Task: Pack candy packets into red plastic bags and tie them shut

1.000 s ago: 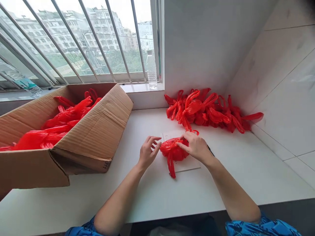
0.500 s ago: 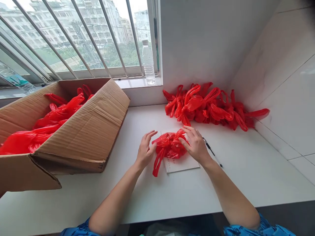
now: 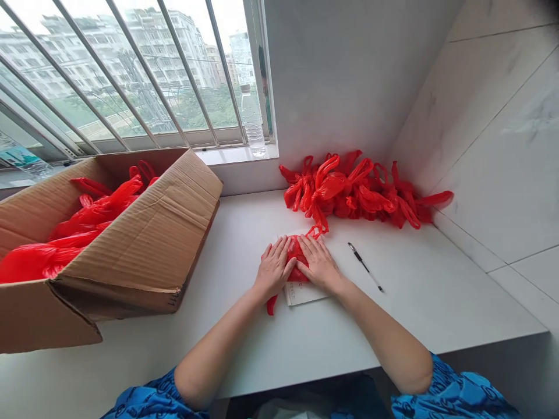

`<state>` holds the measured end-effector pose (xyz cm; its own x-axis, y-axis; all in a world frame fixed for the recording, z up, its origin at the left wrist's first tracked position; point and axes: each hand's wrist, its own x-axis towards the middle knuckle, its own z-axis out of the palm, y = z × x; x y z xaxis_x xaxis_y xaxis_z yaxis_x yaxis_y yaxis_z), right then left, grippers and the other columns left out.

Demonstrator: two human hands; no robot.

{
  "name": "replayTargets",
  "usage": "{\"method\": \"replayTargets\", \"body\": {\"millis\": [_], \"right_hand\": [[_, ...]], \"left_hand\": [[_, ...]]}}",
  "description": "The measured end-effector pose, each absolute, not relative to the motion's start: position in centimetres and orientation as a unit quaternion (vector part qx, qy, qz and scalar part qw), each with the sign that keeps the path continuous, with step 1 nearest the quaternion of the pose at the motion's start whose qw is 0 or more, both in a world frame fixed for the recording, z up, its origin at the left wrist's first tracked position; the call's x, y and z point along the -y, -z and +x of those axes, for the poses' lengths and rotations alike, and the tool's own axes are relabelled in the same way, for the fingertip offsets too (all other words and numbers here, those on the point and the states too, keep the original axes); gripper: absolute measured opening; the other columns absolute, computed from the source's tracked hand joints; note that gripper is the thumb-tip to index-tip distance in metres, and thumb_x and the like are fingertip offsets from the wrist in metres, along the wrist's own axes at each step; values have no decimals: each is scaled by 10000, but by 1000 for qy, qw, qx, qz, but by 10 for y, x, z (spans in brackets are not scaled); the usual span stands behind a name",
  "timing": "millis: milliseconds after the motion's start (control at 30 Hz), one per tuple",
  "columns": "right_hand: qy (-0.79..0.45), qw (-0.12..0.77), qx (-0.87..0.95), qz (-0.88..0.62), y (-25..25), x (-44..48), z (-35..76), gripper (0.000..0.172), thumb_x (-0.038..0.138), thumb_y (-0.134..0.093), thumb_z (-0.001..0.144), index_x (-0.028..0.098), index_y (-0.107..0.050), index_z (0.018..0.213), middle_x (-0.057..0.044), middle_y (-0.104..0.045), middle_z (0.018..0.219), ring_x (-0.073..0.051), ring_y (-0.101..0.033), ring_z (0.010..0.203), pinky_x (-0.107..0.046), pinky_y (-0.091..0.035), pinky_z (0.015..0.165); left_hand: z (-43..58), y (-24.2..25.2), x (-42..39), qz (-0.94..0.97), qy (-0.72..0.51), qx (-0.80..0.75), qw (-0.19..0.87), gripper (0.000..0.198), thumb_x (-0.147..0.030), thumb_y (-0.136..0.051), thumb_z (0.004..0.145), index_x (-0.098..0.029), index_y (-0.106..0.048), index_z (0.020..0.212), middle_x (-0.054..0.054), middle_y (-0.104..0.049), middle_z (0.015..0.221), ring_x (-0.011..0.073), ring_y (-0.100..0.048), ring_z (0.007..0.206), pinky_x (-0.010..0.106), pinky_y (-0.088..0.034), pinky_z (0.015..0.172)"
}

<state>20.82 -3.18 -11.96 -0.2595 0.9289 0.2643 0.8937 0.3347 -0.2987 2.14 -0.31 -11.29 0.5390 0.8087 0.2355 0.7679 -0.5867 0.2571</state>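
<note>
A crumpled red plastic bag (image 3: 297, 254) lies on a white sheet of paper (image 3: 302, 293) in the middle of the white table (image 3: 414, 291). My left hand (image 3: 274, 268) and my right hand (image 3: 318, 263) press down flat on it side by side, fingers stretched out and together. Most of the bag is hidden under my palms; one red handle (image 3: 271, 304) sticks out toward me below the left hand.
An open cardboard box (image 3: 144, 233) with red bags (image 3: 78, 221) inside stands at the left. A pile of knotted red bags (image 3: 358, 189) lies against the back wall. A pen (image 3: 365, 266) rests right of my hands. A water bottle (image 3: 252, 122) stands on the windowsill.
Both hands have closed in from the bag's sides and now lie flat on top of it, pressing it down. The bag has flattened.
</note>
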Motion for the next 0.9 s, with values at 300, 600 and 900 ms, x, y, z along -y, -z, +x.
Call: {"method": "replayTargets", "body": {"millis": [300,600,900], "right_hand": [[-54,185,790,-582,118,32,207,645,434,-395,1002,148,-294,1571,-98,-277,1633,-288,-206,1521,-521,-145,1248],[-65,177,787,-588,117,33,206,648,420,-388,1003,134,-280,1574,-85,-258,1640,-278,-196,1524,-515,-150,1250],[-56,177,787,-588,118,33,207,653,458,-376,1013,158,-265,1582,-76,-258,1641,-267,-197,1525,-509,-153,1251]], "left_hand": [[24,112,4,874,-163,-453,62,556,-401,-290,1041,-208,-307,1562,71,-296,1624,238,-258,1517,474,-201,1240],[24,112,4,872,-164,-455,75,554,-410,-296,1040,-208,-319,1556,71,-288,1627,236,-254,1518,468,-203,1243],[25,112,4,874,-133,-463,70,598,-439,-246,1047,-141,-286,1564,83,-256,1638,230,-214,1530,458,-200,1251]]}}
